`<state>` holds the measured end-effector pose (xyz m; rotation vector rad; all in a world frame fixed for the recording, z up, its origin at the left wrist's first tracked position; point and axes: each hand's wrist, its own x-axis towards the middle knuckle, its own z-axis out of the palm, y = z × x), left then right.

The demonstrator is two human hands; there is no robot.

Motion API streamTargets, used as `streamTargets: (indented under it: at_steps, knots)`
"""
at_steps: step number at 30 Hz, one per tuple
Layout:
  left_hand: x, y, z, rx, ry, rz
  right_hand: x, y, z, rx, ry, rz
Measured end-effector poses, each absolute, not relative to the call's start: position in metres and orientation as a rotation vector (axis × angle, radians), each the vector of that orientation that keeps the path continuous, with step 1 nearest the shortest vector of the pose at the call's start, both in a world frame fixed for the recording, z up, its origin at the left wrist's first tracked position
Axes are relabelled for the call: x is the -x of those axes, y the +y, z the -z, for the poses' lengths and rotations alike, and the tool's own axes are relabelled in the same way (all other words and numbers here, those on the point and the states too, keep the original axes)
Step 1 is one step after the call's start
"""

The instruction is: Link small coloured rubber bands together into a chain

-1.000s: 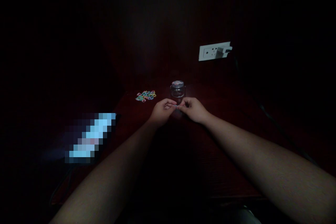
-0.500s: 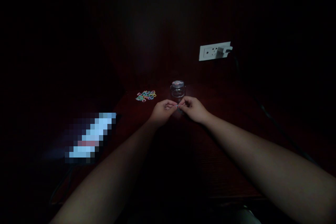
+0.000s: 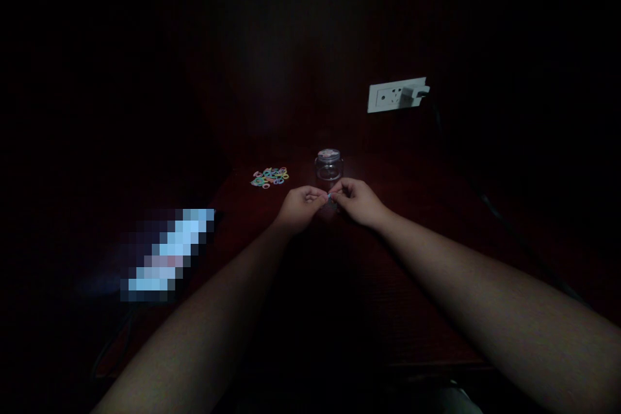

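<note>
My left hand (image 3: 301, 207) and my right hand (image 3: 356, 200) meet fingertip to fingertip over the dark red table. Both are closed in a pinch on a small light-blue hair tie (image 3: 329, 196), mostly hidden by the fingers. Just behind them stands a clear jar (image 3: 328, 167), upright, with a patterned lid on it. To the left of the jar lies a loose pile of small coloured hair ties (image 3: 270, 177) in pink, yellow, green and blue.
A lit, pixelated screen (image 3: 174, 252) lies at the left, with a cable below it. A white wall socket (image 3: 395, 96) with a plug in it is at the back right, and a dark cable runs down the right side. The surroundings are very dark.
My fingertips have shifted slightly to the right, and more of the light-blue hair tie shows between them. The jar and the pile have stayed in place.
</note>
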<state>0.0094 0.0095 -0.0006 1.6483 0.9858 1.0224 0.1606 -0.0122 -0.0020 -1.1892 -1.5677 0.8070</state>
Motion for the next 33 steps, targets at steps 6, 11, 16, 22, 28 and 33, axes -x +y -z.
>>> streamTargets:
  at_steps: [6,11,16,22,28,33]
  knots:
    - [-0.0089,0.0116,0.0016,-1.666,0.980,-0.990,-0.1603,-0.0128,0.0017,1.214,-1.589,-0.753]
    - [-0.0083,0.0110,0.0021,-1.660,0.955,-0.967,-0.1618,-0.0116,0.0033,1.230,-1.612,-0.730]
    - [-0.0079,0.0104,0.0022,-1.661,0.933,-0.939,-0.1619,-0.0104,0.0039,1.268,-1.610,-0.736]
    - [-0.0080,0.0105,0.0016,-1.676,0.932,-0.940,-0.1617,-0.0084,0.0053,1.284,-1.510,-0.782]
    - [-0.0088,0.0098,0.0005,-1.686,0.933,-0.940,-0.1630,-0.0069,0.0057,1.314,-1.499,-0.706]
    - [-0.0092,0.0111,0.0043,-1.698,0.927,-0.969,-0.1623,-0.0082,0.0050,1.238,-1.464,-0.837]
